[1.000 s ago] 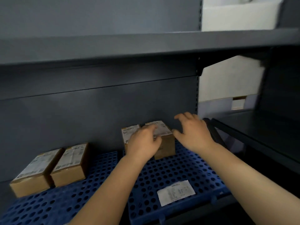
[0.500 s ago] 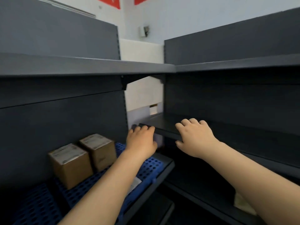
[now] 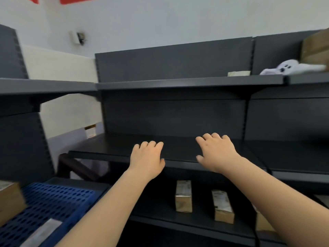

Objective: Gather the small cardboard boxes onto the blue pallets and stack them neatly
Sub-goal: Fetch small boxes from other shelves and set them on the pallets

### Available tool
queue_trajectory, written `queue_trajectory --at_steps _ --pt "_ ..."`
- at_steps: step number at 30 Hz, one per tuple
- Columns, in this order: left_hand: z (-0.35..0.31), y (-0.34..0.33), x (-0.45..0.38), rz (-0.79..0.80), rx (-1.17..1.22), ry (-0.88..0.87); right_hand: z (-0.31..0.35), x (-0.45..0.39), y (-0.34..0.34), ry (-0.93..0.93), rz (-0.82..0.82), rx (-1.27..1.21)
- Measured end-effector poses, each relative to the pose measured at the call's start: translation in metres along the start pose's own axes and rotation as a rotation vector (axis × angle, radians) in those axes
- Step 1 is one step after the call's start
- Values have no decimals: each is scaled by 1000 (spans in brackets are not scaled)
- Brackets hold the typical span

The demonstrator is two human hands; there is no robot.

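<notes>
Now both hands empty, out over dark metal shelf. Left hand fingers loosely curled, holding nothing; right hand fingers spread apart, likely readied for next grab. Below fingertips, two small brown cardboard boxes upright on lower shelf, uncollected. Down-left of left fingers, blue perforated plastic pallet, destination.

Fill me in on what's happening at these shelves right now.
A person is reaching both bare hands toward dark metal shelving, holding nothing. The left hand and right hand hover open over the middle shelf. Two small cardboard boxes stand on the shelf below, not yet gathered. A blue pallet lies at lower left.
</notes>
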State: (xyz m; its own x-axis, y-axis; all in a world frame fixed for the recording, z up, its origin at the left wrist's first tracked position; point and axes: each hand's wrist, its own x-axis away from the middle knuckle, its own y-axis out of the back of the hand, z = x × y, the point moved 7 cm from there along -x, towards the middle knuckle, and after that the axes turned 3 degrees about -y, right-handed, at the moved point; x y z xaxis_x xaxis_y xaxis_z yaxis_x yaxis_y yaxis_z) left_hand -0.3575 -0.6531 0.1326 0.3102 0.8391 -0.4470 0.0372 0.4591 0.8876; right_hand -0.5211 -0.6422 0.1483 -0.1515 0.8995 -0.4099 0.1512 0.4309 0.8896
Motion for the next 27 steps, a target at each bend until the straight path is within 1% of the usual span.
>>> queue_trajectory --at_steps 7,13,19,27 --pt "-118 -8 -47 2 41 -112 -119 34 -20 -129 51 6" --pt "-237 -21 -78 -14 102 -209 -231 79 -40 -252 79 3" --pt "-372 -36 -99 26 203 -366 -345 135 -52 -436 102 -17" --pt "-525 -41 -132 61 366 -548 -474 205 -54 -682 89 -67"
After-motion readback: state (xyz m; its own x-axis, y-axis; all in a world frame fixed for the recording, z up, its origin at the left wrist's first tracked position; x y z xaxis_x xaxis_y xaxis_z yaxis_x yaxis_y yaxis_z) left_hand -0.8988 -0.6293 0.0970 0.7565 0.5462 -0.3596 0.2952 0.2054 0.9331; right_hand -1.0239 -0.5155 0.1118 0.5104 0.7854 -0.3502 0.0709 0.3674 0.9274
